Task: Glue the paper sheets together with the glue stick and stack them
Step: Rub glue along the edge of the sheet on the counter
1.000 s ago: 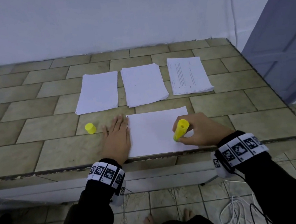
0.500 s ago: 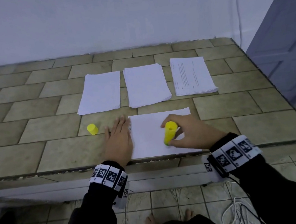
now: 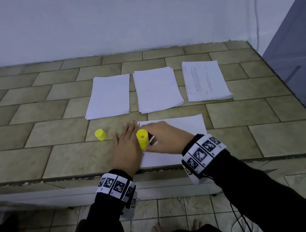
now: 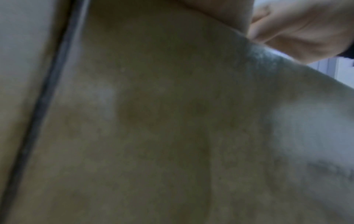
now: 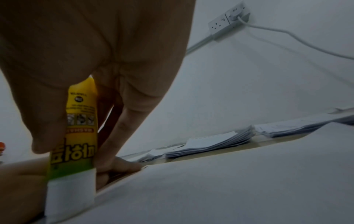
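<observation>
A single white sheet (image 3: 183, 129) lies at the near edge of the tiled counter (image 3: 40, 161). My right hand (image 3: 162, 139) grips an uncapped yellow glue stick (image 3: 143, 139) upright, its white tip (image 5: 70, 192) down on the sheet's left edge. My left hand (image 3: 127, 148) lies flat, fingers straight, on the counter against that edge, touching the stick's side. The yellow cap (image 3: 100, 134) stands on the tiles left of my left hand. The left wrist view shows only blurred tile and my right hand (image 4: 298, 30).
Three paper piles lie in a row behind: a thin blank one (image 3: 108, 96), a thicker blank one (image 3: 157, 89) and a printed one (image 3: 205, 80). The counter's right edge (image 3: 285, 86) drops off beside a grey door (image 3: 295, 44). A wall socket (image 5: 228, 19) with a cable sits above.
My right hand has slid the glue stick leftward across the sheet, from its right part to its left edge beside my left hand. The left hand stayed put.
</observation>
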Available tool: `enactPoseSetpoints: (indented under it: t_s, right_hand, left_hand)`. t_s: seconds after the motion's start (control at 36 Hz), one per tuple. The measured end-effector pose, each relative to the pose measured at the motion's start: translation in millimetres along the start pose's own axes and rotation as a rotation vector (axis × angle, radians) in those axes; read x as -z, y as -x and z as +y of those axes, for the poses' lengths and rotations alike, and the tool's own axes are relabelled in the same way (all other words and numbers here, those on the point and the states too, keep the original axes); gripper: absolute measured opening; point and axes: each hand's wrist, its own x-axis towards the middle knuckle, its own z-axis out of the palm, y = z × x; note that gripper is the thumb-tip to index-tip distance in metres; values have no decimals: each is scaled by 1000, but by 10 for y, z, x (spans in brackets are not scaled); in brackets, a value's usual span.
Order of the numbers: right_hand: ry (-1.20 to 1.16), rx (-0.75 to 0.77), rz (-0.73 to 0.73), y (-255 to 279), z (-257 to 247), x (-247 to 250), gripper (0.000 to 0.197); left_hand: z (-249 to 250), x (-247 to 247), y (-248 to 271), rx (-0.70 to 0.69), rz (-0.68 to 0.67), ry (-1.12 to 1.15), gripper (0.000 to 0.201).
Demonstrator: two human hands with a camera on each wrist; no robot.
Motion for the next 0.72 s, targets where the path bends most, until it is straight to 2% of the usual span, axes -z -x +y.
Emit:
enactPoseSetpoints:
  t_s: [0.11, 0.33, 0.44, 0.58, 0.67, 0.72]
  right_hand:
    - [-7, -72, 49, -165, 67, 161, 16]
    - [11, -221, 168, -338, 261, 333, 17]
    - [-96, -242, 221, -159, 296, 380, 18]
    - [-211, -229, 161, 236, 296, 372, 13]
    - [-256, -218, 140, 450, 281, 349, 13]
    - [-266, -205, 131, 551, 271, 330, 14]
  left_hand:
    - [14, -2, 11, 13, 53, 33, 87]
    - [47, 17, 12, 26, 59, 41, 86]
    - [30, 17, 16, 13, 52, 52, 84]
    - [34, 0, 17, 25, 54, 67, 84]
    - [71, 26, 31, 41, 16, 54, 92]
    - [88, 42, 37, 47, -19, 6, 105]
